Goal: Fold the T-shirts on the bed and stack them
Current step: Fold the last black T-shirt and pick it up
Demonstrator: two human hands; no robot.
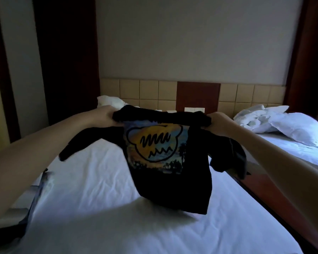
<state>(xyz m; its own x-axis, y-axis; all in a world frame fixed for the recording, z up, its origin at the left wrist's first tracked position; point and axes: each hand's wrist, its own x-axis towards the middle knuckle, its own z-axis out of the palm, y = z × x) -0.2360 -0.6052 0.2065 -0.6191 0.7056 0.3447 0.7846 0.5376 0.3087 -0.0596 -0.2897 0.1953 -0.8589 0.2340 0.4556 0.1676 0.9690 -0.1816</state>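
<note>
Observer: T-shirt [169, 162], black, printed, hangs above the bed [92, 189], hem near it. Grip: left hand [109, 116] and right hand [218, 122] each clench a shoulder, fingers [211, 117] curled into cloth.
Checker: Risk?
Observer: Judged: right sleeve [228, 158] hangs bunched below that grip; laid down so, it creases and the fold goes crooked.
</note>
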